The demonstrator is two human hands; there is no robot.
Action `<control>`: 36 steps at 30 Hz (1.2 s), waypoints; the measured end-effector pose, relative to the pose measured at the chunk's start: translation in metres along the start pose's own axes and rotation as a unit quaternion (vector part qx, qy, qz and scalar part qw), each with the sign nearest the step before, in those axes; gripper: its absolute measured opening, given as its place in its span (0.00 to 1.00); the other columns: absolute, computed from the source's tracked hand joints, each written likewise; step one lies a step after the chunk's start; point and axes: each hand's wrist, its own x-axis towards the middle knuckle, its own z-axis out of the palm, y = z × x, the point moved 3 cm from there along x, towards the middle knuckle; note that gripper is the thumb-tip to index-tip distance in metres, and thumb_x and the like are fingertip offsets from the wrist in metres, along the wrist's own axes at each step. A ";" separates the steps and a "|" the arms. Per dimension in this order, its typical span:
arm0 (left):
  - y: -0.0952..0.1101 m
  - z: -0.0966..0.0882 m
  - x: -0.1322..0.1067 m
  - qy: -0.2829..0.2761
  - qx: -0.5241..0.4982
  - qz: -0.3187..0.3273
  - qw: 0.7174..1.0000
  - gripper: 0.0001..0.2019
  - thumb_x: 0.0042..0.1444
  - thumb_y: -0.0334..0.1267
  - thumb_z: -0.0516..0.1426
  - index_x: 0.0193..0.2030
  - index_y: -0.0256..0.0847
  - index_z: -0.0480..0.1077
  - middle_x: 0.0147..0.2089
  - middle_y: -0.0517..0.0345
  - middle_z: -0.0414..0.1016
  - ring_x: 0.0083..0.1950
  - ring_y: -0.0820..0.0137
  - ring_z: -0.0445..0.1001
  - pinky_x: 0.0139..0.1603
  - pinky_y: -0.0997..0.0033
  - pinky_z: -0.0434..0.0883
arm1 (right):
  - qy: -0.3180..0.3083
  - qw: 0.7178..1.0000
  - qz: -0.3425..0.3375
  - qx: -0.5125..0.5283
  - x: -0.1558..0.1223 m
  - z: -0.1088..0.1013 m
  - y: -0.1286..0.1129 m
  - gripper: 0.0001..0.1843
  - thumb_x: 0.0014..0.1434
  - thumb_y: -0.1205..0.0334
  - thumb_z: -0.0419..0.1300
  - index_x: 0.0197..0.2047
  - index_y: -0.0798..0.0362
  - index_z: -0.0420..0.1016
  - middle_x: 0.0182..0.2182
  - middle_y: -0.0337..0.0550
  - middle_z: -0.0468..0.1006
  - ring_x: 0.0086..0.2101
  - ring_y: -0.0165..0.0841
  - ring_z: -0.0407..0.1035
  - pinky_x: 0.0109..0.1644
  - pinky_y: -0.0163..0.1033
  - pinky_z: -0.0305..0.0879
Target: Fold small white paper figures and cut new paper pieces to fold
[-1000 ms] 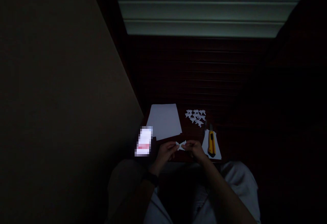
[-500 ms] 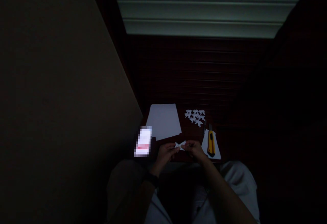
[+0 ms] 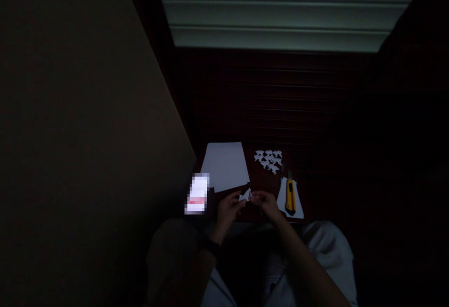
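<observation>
The left hand [image 3: 227, 210] and right hand [image 3: 270, 205] are pinching opposite ends of a small folded paper [image 3: 245, 196] over the tabletop's [image 3: 257, 178] near side, presumably to steady its creases. A yellow cutter [image 3: 290, 197] is lying on white sheets [image 3: 298, 209] rightward (its weight probably keeping them flat).

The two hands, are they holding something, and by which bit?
Yes, a small, folded white paper piece: the left hand pinches its left side, the right hand its right side.
</observation>
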 end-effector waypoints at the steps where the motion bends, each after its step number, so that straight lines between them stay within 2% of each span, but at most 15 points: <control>1: 0.002 -0.001 0.000 0.016 0.029 0.024 0.999 0.23 0.44 0.47 0.59 0.47 0.38 0.69 0.30 0.57 0.72 0.23 0.75 0.68 0.20 0.77 0.63 | 0.000 1.000 -0.003 -0.003 0.000 0.000 0.000 0.21 0.43 0.50 0.63 0.36 0.56 0.72 0.17 0.33 0.68 0.11 0.20 0.50 0.11 0.28 0.44; 4: 0.012 -0.006 -0.001 0.082 0.141 0.101 0.981 0.20 0.41 0.45 0.61 0.43 0.41 0.72 0.39 0.54 0.70 0.39 0.67 0.71 0.36 0.70 0.68 | -0.010 1.000 -0.006 -0.007 -0.001 0.001 0.000 0.21 0.44 0.49 0.62 0.36 0.57 0.73 0.14 0.32 0.64 0.11 0.20 0.49 0.12 0.28 0.43; 5: 0.016 -0.007 -0.001 0.090 0.175 0.119 0.973 0.19 0.41 0.44 0.62 0.42 0.42 0.72 0.42 0.54 0.69 0.42 0.66 0.70 0.40 0.68 0.68 | -0.016 1.000 -0.008 -0.010 -0.001 0.002 -0.001 0.21 0.44 0.49 0.62 0.36 0.57 0.73 0.14 0.32 0.64 0.11 0.20 0.49 0.12 0.28 0.43; 7: 0.020 -0.007 0.000 0.074 0.217 0.140 0.963 0.16 0.43 0.43 0.61 0.41 0.44 0.73 0.44 0.54 0.68 0.43 0.66 0.69 0.42 0.67 0.67 | -0.025 0.999 -0.010 -0.019 -0.001 0.002 -0.002 0.21 0.45 0.49 0.62 0.37 0.57 0.74 0.15 0.32 0.65 0.12 0.20 0.50 0.13 0.28 0.44; 11: 0.021 -0.005 0.006 0.012 0.231 0.168 0.958 0.10 0.47 0.42 0.59 0.35 0.42 0.74 0.40 0.55 0.70 0.41 0.68 0.70 0.42 0.69 0.67 | -0.028 0.999 -0.009 -0.035 -0.001 0.002 -0.002 0.21 0.45 0.49 0.61 0.38 0.56 0.74 0.18 0.35 0.68 0.12 0.20 0.50 0.13 0.28 0.43; 17: 0.016 -0.004 0.010 -0.005 0.221 0.180 0.959 0.11 0.51 0.43 0.55 0.34 0.40 0.74 0.37 0.54 0.73 0.38 0.69 0.71 0.40 0.70 0.67 | -0.023 0.998 -0.019 -0.046 0.002 0.003 0.000 0.22 0.45 0.48 0.61 0.37 0.56 0.75 0.17 0.35 0.67 0.13 0.21 0.50 0.14 0.28 0.43; 22: 0.020 -0.003 0.007 -0.003 0.188 0.164 0.968 0.12 0.53 0.42 0.54 0.40 0.41 0.72 0.38 0.55 0.75 0.38 0.70 0.72 0.38 0.73 0.68 | -0.022 0.998 -0.016 -0.055 0.001 0.003 0.000 0.22 0.44 0.47 0.62 0.36 0.56 0.75 0.19 0.37 0.70 0.14 0.21 0.51 0.15 0.29 0.44; 25: 0.027 -0.002 0.003 -0.002 0.196 0.153 0.969 0.19 0.50 0.41 0.56 0.50 0.43 0.67 0.40 0.57 0.75 0.36 0.71 0.73 0.36 0.74 0.68 | -0.027 0.998 -0.014 -0.062 0.000 0.003 -0.001 0.22 0.44 0.48 0.61 0.37 0.56 0.75 0.19 0.37 0.70 0.14 0.22 0.52 0.15 0.29 0.45; 27: 0.033 -0.001 0.000 -0.005 0.218 0.154 0.964 0.23 0.49 0.40 0.57 0.54 0.44 0.64 0.39 0.58 0.75 0.35 0.71 0.73 0.34 0.75 0.68 | -0.031 0.997 -0.025 -0.066 0.000 0.002 -0.002 0.20 0.44 0.50 0.61 0.36 0.57 0.76 0.21 0.38 0.72 0.16 0.23 0.55 0.17 0.29 0.48; 32: 0.040 0.001 -0.003 -0.007 0.257 0.167 0.952 0.20 0.50 0.32 0.55 0.51 0.45 0.66 0.38 0.59 0.76 0.34 0.74 0.72 0.35 0.77 0.67 | -0.022 0.997 -0.042 -0.067 0.000 0.003 -0.005 0.19 0.45 0.52 0.61 0.37 0.56 0.75 0.24 0.39 0.73 0.21 0.26 0.61 0.23 0.31 0.55; 36: 0.032 0.001 0.001 -0.033 0.224 0.149 0.963 0.19 0.50 0.31 0.53 0.50 0.44 0.68 0.34 0.59 0.75 0.31 0.75 0.70 0.33 0.77 0.66 | -0.007 0.997 -0.057 -0.046 -0.001 0.004 -0.005 0.18 0.45 0.53 0.62 0.38 0.55 0.73 0.24 0.38 0.71 0.21 0.26 0.60 0.23 0.30 0.55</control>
